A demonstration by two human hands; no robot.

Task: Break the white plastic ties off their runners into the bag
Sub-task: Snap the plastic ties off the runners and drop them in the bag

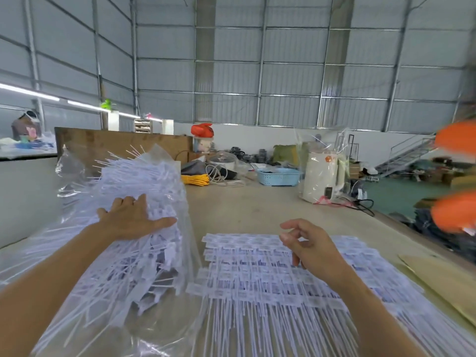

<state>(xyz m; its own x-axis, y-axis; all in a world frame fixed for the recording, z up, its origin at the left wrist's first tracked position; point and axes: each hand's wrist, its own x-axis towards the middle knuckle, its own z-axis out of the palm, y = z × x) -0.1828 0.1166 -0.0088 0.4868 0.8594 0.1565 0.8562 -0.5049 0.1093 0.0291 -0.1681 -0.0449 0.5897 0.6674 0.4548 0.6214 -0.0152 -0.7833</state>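
A large clear plastic bag (77, 173) lies on the left of the table, heaped with loose white ties (144, 176). My left hand (134, 215) rests flat on top of that heap, fingers spread. In front of me lies a flat stack of white ties on their runners (257, 276), tags in rows at the far side and thin tails pointing toward me. My right hand (306, 243) hovers over the stack's right part with fingers loosely curled, holding nothing.
The beige table (257, 207) carries a blue basket (279, 176), a white kettle in plastic wrap (322, 176), a yellow rope coil (195, 179) and cables at the far side. Cardboard (443, 282) lies at the right edge. A person (25, 126) works far left.
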